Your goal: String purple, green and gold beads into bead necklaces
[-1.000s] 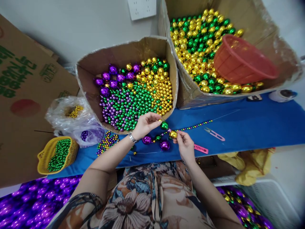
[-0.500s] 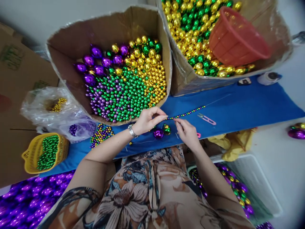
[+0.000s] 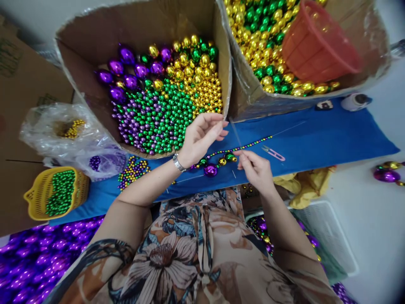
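Note:
Fingers closed and raised over the blue cloth [image 3: 332, 133], my left hand [image 3: 201, 139] pinches a thin clear thread [image 3: 236, 133]. The thread slants down toward my right hand [image 3: 256, 171]. There, thumb and forefinger are pinched at a string of small purple, green and gold beads [image 3: 253, 142]; the exact grip is partly hidden. Just below it lies a row of larger beads, including a big purple bead [image 3: 210, 169] and a green bead [image 3: 230, 156]. Pink thread snips [image 3: 274, 153] rest on the cloth, to the right of my right hand.
A cardboard box [image 3: 91, 67] of mixed beads stands ahead, beside another box [image 3: 249, 99] holding beads and a red basket [image 3: 316, 46]. At left are a yellow basket [image 3: 34, 198] of green beads and loose small beads [image 3: 134, 172]. A white bin [image 3: 341, 236] stands lower right.
My left hand has lifted up and away from the bead string, drawing out thread. My right hand has shifted slightly right, and more of the large beads now show.

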Motion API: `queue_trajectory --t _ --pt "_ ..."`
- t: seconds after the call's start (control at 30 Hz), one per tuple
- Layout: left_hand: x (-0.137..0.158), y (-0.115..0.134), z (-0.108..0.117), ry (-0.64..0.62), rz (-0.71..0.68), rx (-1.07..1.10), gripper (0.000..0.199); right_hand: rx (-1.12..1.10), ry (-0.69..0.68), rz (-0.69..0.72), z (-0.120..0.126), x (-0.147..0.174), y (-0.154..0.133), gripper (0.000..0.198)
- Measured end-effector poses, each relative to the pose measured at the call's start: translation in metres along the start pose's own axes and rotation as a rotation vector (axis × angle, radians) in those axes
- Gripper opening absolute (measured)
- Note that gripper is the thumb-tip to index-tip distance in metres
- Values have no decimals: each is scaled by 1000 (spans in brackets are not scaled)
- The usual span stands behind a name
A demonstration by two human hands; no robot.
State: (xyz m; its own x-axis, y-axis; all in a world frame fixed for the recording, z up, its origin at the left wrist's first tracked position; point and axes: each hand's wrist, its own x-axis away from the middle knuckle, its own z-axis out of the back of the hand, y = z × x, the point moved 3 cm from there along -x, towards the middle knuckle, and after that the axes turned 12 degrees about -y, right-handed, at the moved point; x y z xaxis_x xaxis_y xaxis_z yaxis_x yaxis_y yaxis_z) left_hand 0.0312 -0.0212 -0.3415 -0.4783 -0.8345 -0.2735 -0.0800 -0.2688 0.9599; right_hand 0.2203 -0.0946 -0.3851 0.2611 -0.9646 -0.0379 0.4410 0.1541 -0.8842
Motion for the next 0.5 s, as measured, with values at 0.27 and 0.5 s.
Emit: queue_trajectory --t 0.27,0.5 --pt "39 -49 -55 -444 -132 -339 36 -306 40 120 4 1 -40 26" --pt "65 -77 -73 -546 -9 -716 27 -486 346 288 55 8 -44 15"
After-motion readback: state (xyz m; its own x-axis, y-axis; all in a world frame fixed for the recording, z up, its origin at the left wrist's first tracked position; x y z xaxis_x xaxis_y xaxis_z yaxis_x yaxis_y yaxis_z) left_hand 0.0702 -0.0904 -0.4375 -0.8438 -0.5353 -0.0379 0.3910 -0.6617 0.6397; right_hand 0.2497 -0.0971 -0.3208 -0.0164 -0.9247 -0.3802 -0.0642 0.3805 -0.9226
